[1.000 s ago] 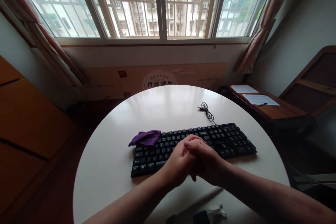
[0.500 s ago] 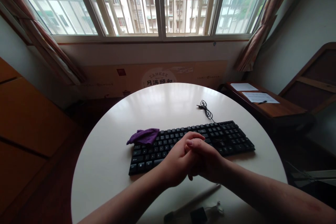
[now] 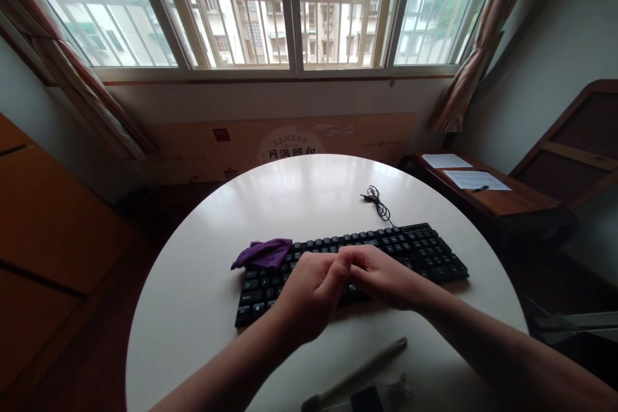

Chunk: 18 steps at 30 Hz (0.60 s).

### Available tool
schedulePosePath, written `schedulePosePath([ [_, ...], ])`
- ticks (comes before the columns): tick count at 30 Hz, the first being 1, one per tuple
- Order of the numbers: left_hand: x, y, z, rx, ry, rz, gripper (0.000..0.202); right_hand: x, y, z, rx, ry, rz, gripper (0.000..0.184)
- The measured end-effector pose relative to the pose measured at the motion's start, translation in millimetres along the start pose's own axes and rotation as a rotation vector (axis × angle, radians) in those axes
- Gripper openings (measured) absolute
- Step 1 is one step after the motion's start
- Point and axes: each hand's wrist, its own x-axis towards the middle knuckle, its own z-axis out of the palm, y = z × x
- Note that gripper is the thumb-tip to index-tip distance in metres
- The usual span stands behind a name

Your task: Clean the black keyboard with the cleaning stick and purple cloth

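My left hand [image 3: 311, 293] and my right hand [image 3: 383, 277] meet above the keyboard, both with curled fingers. The left thumb presses against the bent right fingers. Whatever may be between the two hands is hidden. Beneath them lies a black computer keyboard [image 3: 425, 256], slightly slanted, its middle partly covered by my hands. A purple cloth [image 3: 265, 253] lies folded over its upper left corner. The keyboard's bundled cable [image 3: 378, 203] rests on the table behind it.
The round white table [image 3: 183, 290] carries a slim stick-like tool [image 3: 367, 364] and a see-through item with a dark part [image 3: 367, 399] at its near edge, both blurred. To the right, a wooden side table [image 3: 512, 203] bears paper sheets [image 3: 476, 180] and a pen.
My hands have gone from a clasp with overlapping fingers to being pressed together side by side, the left a little further left. More of the stick-like tool shows.
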Motion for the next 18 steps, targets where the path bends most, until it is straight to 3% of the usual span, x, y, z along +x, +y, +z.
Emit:
schedulePosePath([
  [5,-0.2,-1.3,9.5,-0.385,-0.146,-0.194,0.057,-6.0,-5.8,8.9,0.256,-0.24,0.11,0.054],
  [11,-2.4,-0.2,25.8,-0.76,-0.056,-0.268,0.052,-7.9,3.1,16.3,0.299,-0.068,0.119,0.056],
  [18,-2.9,4.9,27.4,-0.771,-0.029,-0.281,0.05,-7.6,2.1,20.9,0.347,-0.011,0.084,0.055],
])
